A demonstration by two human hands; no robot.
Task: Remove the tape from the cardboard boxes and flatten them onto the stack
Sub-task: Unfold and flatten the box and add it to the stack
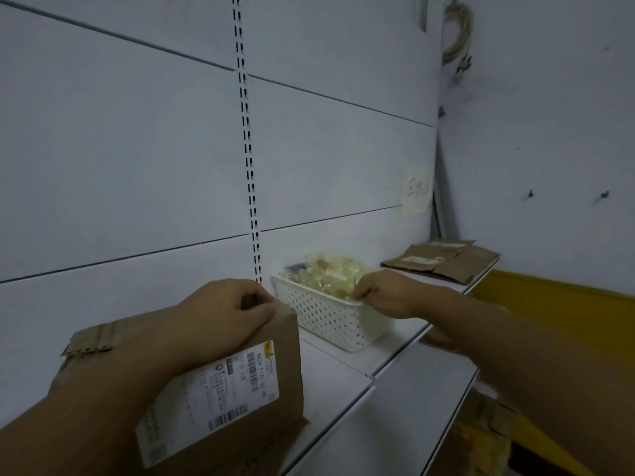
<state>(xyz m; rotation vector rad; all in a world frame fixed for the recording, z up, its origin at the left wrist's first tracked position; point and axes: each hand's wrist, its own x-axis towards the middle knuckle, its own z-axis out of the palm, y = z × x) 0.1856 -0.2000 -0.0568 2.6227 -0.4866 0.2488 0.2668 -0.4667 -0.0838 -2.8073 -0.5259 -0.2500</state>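
Observation:
A brown cardboard box (268, 379) with a white shipping label stands on the white shelf (347, 396) at lower left. My left hand (220, 314) grips its top edge from above. My right hand (388, 293) reaches over the rim of a white perforated basket (326, 314), fingers pinched at the crumpled yellowish tape (330, 269) heaped in it. Whether it holds a strip I cannot tell. A stack of flattened cardboard boxes (443, 261) lies at the far right end of the shelf.
A white panelled back wall with a slotted upright (249, 159) rises behind the shelf. A paper note (417, 192) is stuck near the corner. Below the shelf edge at right are more cardboard (481, 438) and a yellow surface (549, 310).

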